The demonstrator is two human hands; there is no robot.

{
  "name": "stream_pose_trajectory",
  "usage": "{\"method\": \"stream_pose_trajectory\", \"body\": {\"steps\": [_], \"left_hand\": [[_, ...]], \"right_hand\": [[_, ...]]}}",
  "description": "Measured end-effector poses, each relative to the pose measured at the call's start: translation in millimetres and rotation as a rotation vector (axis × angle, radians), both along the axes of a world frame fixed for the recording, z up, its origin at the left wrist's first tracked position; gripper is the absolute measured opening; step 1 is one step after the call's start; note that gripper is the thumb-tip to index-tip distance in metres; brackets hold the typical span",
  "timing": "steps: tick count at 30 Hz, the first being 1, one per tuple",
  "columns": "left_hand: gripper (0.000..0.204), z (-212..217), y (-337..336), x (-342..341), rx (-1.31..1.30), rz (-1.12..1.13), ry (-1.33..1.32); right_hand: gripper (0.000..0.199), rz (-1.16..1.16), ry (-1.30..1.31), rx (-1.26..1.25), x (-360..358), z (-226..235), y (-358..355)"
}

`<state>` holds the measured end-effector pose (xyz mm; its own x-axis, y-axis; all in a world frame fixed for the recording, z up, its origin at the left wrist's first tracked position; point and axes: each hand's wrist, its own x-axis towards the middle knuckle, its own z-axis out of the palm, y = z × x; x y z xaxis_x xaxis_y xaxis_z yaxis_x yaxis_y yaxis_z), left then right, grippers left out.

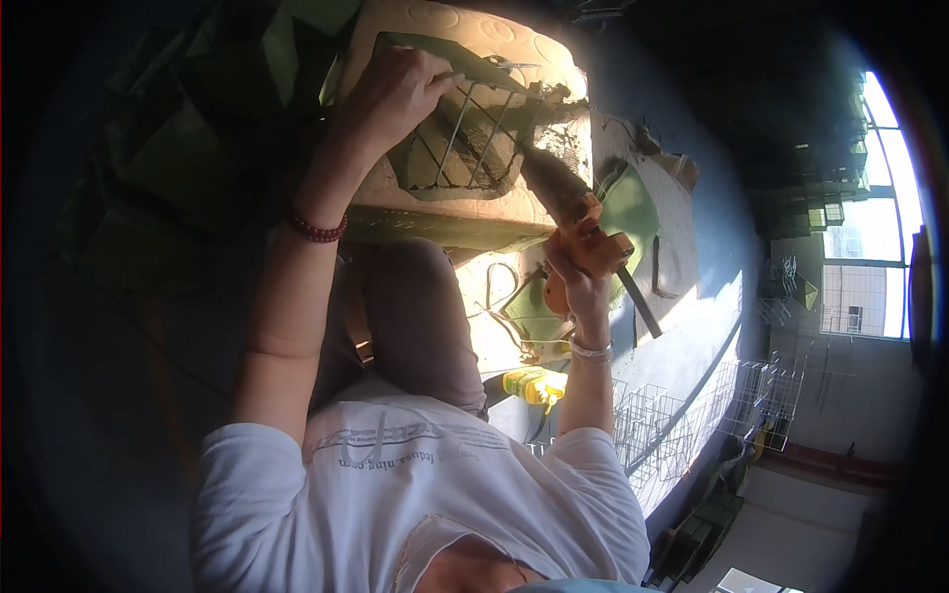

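We see no packages, signs or screens anywhere around the workbench or the floor. The only lettering is a printed line across the chest of the person's white T-shirt point(415, 465): a short band of dark grey characters under a few thin curved grey stripes, running sideways between the two arms, too small and bent for us to make out further.

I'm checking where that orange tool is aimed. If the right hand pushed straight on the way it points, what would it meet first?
Probably the wire grid on the tan block; the right hand aims the orange power tool at it. Depth unclear.
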<state>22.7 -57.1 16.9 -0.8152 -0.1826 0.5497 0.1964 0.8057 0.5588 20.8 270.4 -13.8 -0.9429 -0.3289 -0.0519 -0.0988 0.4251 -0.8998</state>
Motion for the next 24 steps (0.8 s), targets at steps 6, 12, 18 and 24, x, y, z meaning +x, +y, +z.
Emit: {"method": "stream_pose_trajectory", "body": {"steps": [6,12,18,24], "left_hand": [[0.018,-3.7,-4.0,-1.2,0.012,-0.007,0.038],[0.019,0.7,-5.1,3.0,0.01,-0.009,0.047],[0.02,-3.0,-11.0,1.8,0.046,-0.017,0.041],[0.023,-8.5,-26.5,0.0,0.075,0.02,0.062]], "right_hand": [[0.028,0.041,-0.043,-0.011,4.1,2.8,-2.7],[0.027,0.013,0.005,-0.017,6.8,-5.6,-4.6],[0.023,0.046,0.009,-0.141,3.6,-5.7,-3.6],[0.028,0.061,-0.01,-0.651,-6.7,-17.6,2.8]]}}
